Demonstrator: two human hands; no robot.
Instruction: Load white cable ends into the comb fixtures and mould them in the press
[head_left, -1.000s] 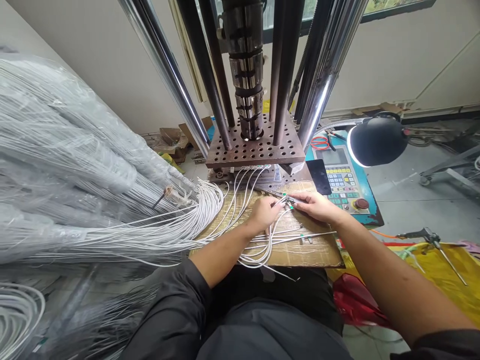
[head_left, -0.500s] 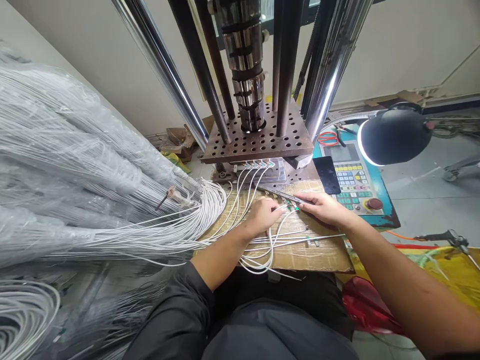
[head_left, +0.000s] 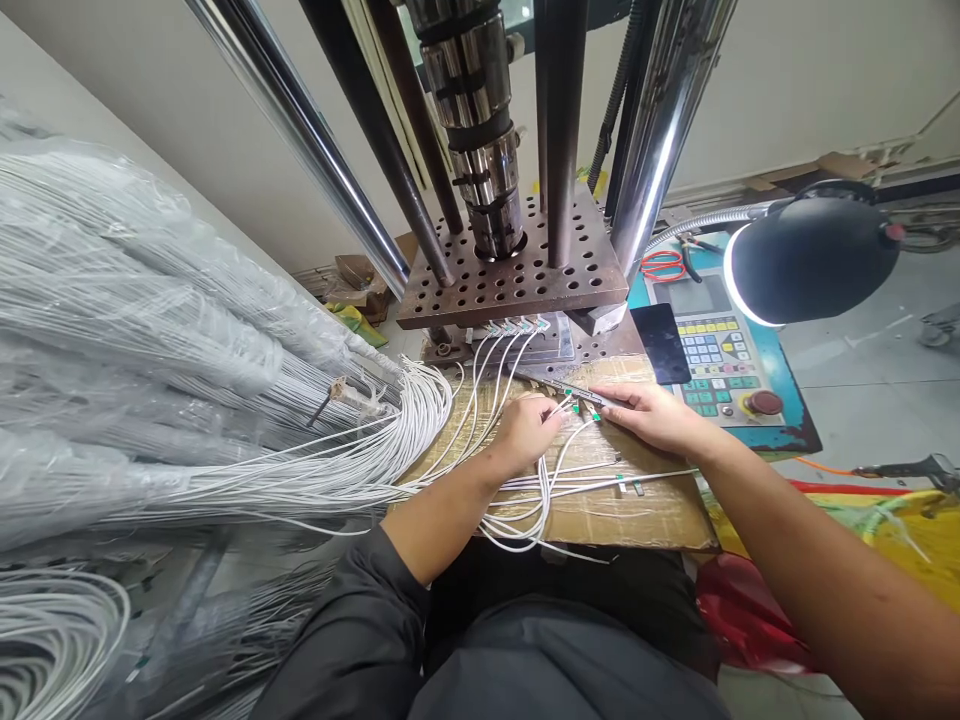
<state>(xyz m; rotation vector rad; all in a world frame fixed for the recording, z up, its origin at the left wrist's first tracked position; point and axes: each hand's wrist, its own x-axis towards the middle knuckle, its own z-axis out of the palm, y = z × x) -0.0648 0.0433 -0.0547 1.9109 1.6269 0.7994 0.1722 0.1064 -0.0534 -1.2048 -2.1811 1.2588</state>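
My left hand (head_left: 527,430) is closed, its fingers pinching a white cable (head_left: 556,408) close to its end. Small green-tipped ends (head_left: 576,408) lie just beyond those fingertips, against a long narrow metal bar (head_left: 561,386). On the bar's near right end, my right hand (head_left: 649,414) grips with thumb and fingers. Cable loops (head_left: 541,500) hang below my left hand over the cardboard-covered worktop (head_left: 600,525). Several other white cables (head_left: 480,400) run up to a row of connectors (head_left: 517,327) under the press plate (head_left: 517,292).
Big plastic-wrapped cable bundles (head_left: 135,270) fill the left side. At right stand a control panel (head_left: 780,375), a dark phone-like slab (head_left: 661,343), red-handled scissors (head_left: 663,265) and a lit black lamp (head_left: 817,260). Steel columns (head_left: 667,140) rise behind. Loose green-marked pieces (head_left: 630,486) lie on the cardboard.
The view has shifted slightly, so the lamp and panel sit further right. Both hands keep their holds on the cable and the bar, with only slight finger movement.
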